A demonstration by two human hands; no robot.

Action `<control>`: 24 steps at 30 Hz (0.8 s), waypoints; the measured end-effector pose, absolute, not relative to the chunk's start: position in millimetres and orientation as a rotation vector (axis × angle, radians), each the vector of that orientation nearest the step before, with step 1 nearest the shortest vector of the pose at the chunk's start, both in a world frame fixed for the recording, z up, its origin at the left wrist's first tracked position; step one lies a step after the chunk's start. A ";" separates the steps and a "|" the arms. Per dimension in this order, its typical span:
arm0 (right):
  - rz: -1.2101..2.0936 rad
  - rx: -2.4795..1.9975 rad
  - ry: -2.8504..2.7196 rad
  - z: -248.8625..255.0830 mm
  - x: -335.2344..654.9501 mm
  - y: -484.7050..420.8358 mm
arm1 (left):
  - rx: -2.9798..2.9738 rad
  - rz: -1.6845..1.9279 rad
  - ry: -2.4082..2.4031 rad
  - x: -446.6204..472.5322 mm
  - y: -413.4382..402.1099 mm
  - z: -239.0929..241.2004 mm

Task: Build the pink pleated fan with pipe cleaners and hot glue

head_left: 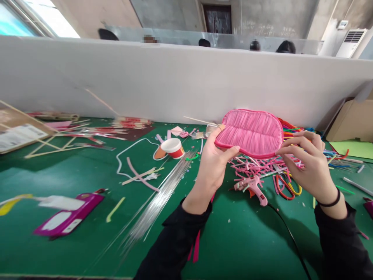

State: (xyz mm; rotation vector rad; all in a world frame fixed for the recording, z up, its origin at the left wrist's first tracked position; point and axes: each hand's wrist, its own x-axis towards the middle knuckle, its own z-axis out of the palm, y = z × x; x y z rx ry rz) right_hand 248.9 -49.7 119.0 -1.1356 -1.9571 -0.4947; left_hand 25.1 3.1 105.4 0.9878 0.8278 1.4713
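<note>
A pink, ribbed, rounded panel (pixel 252 134) with a darker pink piped rim is held up over the table, pinched in at the middle of its long sides. My left hand (pixel 214 165) grips its left end, the thumb along the lower edge. At the lower right corner, the fingertips of my right hand (pixel 309 163) are closed on the rim; what lies between them is too small to make out. Below the panel lie a pink glue gun (pixel 253 188), scissors (pixel 284 186) with red and yellow handles, and a heap of pink pipe cleaners (pixel 247 167).
Thin metal wires (pixel 163 194) lie left of my left forearm. Beyond them are a paper cup (pixel 172 147), a white cord (pixel 118 159) and a purple case (pixel 70 217). A cardboard box (pixel 354 120) stands at right. A white partition (pixel 145 81) closes the back, with people's heads behind it.
</note>
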 end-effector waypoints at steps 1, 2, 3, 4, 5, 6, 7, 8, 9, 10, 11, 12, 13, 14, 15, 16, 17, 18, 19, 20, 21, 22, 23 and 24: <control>-0.504 -1.124 -1.958 119.4 247.8 -50.6 | 0.964 1.453 0.831 25.5 2.4 106.6; -0.510 -1.111 -1.960 119.8 246.2 -51.5 | 0.951 1.447 0.832 25.9 1.9 107.4; -0.510 -1.095 -1.967 120.1 244.2 -52.6 | 0.944 1.445 0.830 26.4 1.6 108.0; -0.505 -1.076 -1.980 120.3 241.7 -53.7 | 0.939 1.445 0.827 27.0 1.3 108.3; -0.499 -1.059 -1.997 120.4 238.8 -54.6 | 0.936 1.442 0.822 27.5 1.1 108.4; -0.496 -1.049 -2.012 120.1 235.7 -55.4 | 0.935 1.437 0.820 28.1 0.7 108.4; -0.499 -1.044 -2.026 119.6 232.6 -55.9 | 0.935 1.429 0.819 28.6 0.2 108.4; -0.507 -1.043 -2.036 118.7 229.7 -56.1 | 0.937 1.421 0.818 29.1 -0.4 108.5; -0.518 -1.044 -2.040 117.5 227.2 -56.0 | 0.941 1.414 0.816 29.5 -1.1 108.6; -0.530 -1.044 -2.039 116.1 225.2 -55.6 | 0.947 1.412 0.813 29.9 -1.8 108.7; -0.542 -1.040 -2.033 114.7 223.9 -55.1 | 0.954 1.414 0.809 30.2 -2.5 108.7; -0.550 -1.034 -2.026 113.3 223.0 -54.5 | 0.960 1.417 0.805 30.4 -3.0 108.8; -0.555 -1.030 -2.021 112.2 222.6 -54.2 | 0.966 1.420 0.801 30.6 -3.4 108.8; -0.557 -1.030 -2.015 111.4 222.5 -54.0 | 0.972 1.422 0.798 30.9 -3.7 108.7; -0.557 -1.037 -2.011 111.0 222.5 -54.0 | 0.977 1.420 0.796 31.1 -3.8 108.6; -0.554 -1.049 -2.011 110.9 222.5 -54.3 | 0.983 1.416 0.793 31.3 -3.9 108.4; -0.550 -1.065 -2.010 111.1 222.4 -54.7 | 0.988 1.411 0.791 31.4 -3.9 108.4; -0.546 -1.080 -2.009 111.4 222.2 -55.1 | 0.992 1.407 0.790 31.6 -4.1 108.3; -0.546 -1.094 -2.007 111.8 221.8 -55.5 | 0.995 1.401 0.791 31.7 -4.3 108.3; -0.547 -1.104 -2.004 112.2 221.4 -55.8 | 0.998 1.394 0.792 31.7 -4.5 108.4; -0.551 -1.108 -2.003 112.6 221.0 -56.1 | 1.000 1.389 0.794 31.7 -4.8 108.5; -0.557 -1.109 -2.002 112.9 220.7 -56.3 | 1.000 1.385 0.794 31.7 -5.0 108.6; -0.564 -1.107 -2.001 113.1 220.5 -56.4 | 0.998 1.380 0.793 31.7 -5.2 108.7; -0.572 -1.104 -2.000 113.2 220.4 -56.5 | 0.995 1.378 0.792 31.7 -5.3 108.6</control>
